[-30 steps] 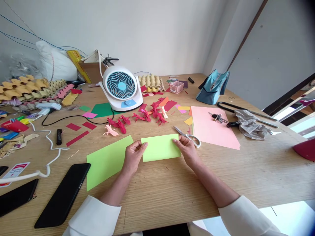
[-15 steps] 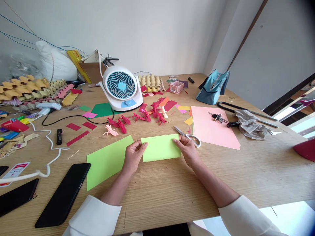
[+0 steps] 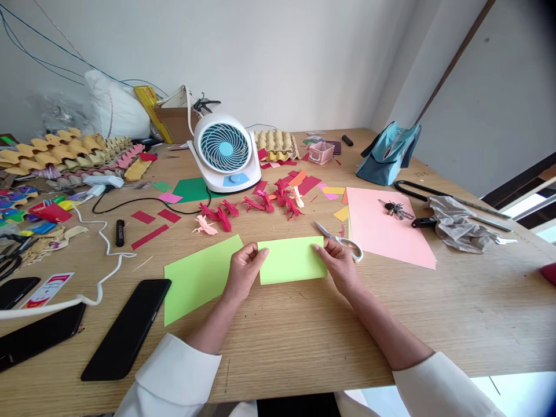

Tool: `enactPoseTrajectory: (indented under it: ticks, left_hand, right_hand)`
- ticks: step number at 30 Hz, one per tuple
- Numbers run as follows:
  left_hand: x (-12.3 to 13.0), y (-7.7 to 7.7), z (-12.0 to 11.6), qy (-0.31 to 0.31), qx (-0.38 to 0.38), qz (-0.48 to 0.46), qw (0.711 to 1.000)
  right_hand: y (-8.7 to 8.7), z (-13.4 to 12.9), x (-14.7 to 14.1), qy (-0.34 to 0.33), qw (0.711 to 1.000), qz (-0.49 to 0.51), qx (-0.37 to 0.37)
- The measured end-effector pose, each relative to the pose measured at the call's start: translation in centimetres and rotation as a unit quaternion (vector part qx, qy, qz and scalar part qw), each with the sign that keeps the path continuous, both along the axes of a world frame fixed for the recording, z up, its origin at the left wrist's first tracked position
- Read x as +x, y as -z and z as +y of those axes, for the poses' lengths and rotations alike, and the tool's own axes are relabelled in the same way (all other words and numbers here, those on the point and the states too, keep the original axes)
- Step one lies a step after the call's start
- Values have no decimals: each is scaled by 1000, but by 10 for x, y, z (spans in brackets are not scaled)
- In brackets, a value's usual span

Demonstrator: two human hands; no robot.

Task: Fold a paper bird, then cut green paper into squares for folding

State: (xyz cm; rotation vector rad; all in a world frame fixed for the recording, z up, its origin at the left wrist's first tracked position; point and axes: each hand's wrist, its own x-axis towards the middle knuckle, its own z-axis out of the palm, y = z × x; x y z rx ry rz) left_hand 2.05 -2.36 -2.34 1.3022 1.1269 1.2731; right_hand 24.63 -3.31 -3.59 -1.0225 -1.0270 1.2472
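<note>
Between my two hands is a lime-green rectangle of paper (image 3: 293,262), raised slightly off the table and tilted toward me. My left hand (image 3: 245,267) pinches its left edge, thumb on the front face. On the right edge, my right hand (image 3: 341,263) pinches it the same way. A larger sheet of lime-green paper (image 3: 197,281) lies flat to the left, partly hidden behind my left hand. Just beyond my right hand rest scissors (image 3: 343,240) with white handles. Folded red paper figures (image 3: 263,200) lie in a row farther back, with a pale pink one (image 3: 205,225) at their left.
A white fan (image 3: 226,153) stands at the back. Pink sheets (image 3: 386,229) bear a bunch of keys (image 3: 396,209). A black phone (image 3: 128,330) and a white cable (image 3: 104,272) lie to the left. At the back right stands a blue bag (image 3: 390,153); egg trays (image 3: 56,150) fill the far left.
The whole scene has shifted slightly to the right in view as the camera turned left. Both hands still hold the lime-green paper the same way.
</note>
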Motion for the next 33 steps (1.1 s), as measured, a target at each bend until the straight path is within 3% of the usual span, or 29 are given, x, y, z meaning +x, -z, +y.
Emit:
enactPoseTrajectory:
  ticks: [7,17,28,30,33]
  left_hand:
    - [-3,-3,0,46,-20,14,999]
    - [-12,-17,0,204,-46,181,961]
    - [-4,-3,-4,209,-43,293,932]
    - [0,-3,-6,194,-42,322,926]
    - [6,-4,-10,165,-34,378,910]
  right_hand:
    - [-3,0,1,-10,999,-42,15]
    - [3,0,9,-96,977,-186,36]
    - [-5,1,11,-120,929,-348,33]
    - [-7,0,11,-93,917,-385,49]
    - [-11,-2,11,12,892,-432,132]
